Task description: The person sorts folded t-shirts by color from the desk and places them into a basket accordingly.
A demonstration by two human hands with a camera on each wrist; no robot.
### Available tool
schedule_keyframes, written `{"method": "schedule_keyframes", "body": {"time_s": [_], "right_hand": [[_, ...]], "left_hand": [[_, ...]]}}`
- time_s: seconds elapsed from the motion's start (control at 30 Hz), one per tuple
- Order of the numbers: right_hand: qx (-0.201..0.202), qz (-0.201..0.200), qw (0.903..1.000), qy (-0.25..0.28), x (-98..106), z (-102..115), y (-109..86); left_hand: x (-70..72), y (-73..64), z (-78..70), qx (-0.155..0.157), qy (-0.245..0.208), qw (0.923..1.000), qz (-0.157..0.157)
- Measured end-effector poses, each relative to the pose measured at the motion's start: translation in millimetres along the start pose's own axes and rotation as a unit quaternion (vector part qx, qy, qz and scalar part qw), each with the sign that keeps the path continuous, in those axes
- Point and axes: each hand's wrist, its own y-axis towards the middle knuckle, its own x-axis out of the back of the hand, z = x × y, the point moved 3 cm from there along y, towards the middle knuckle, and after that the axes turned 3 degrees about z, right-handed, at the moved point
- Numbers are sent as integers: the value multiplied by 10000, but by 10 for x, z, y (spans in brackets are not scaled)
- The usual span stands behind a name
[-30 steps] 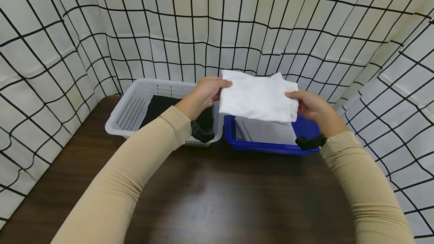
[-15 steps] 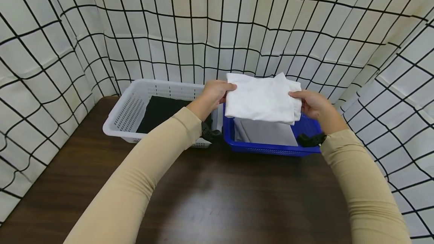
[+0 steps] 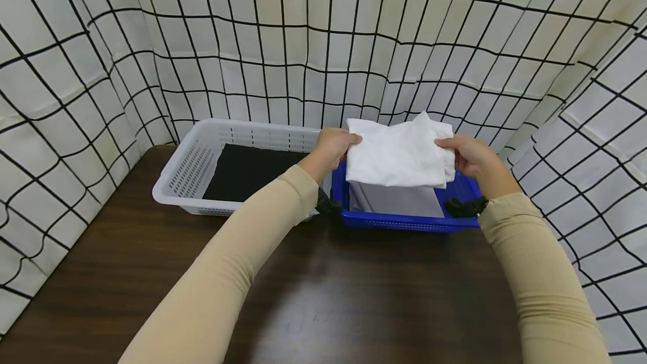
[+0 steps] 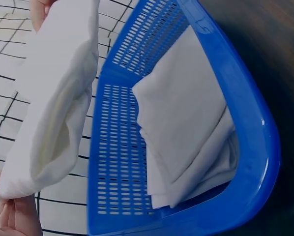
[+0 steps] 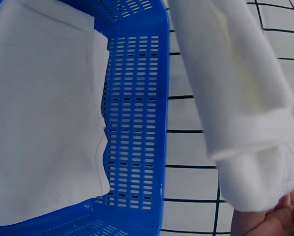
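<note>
A folded white cloth [image 3: 399, 153], perhaps a garment, is held up between both hands above the blue basket [image 3: 394, 222]. My left hand [image 3: 331, 150] pinches its left edge, thumb on top. At the opposite edge my right hand [image 3: 470, 159] grips it the same way. Inside the blue basket lies a folded pale grey-white cloth [image 4: 181, 108], apart from the held one. The right wrist view shows the layered end of the held white cloth [image 5: 245, 108] beside the basket wall.
To the left stands a white perforated basket [image 3: 189, 170] with folded black cloth [image 3: 247, 170] in it. Both baskets rest on a dark brown table [image 3: 323, 296]. Behind and at the sides hangs a white sheet with a black grid [image 3: 283, 44].
Both hands have moved the white cloth a little to the right and slightly lower, the left hand shifting more. More of the black cloth in the white basket shows now.
</note>
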Motion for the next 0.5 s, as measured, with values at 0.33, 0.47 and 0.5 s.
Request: {"method": "schedule_keyframes", "body": {"time_s": [0.33, 0.47, 0.5], "right_hand": [[-138, 12, 9998, 160, 19, -81, 5], [-167, -7, 9998, 127, 28, -150, 36], [-180, -17, 9998, 112, 31, -174, 43]], "left_hand": [[-158, 24, 115, -124, 286, 9991, -293], [-162, 36, 173, -106, 204, 9995, -208], [-162, 37, 193, -97, 207, 9996, -174]]}}
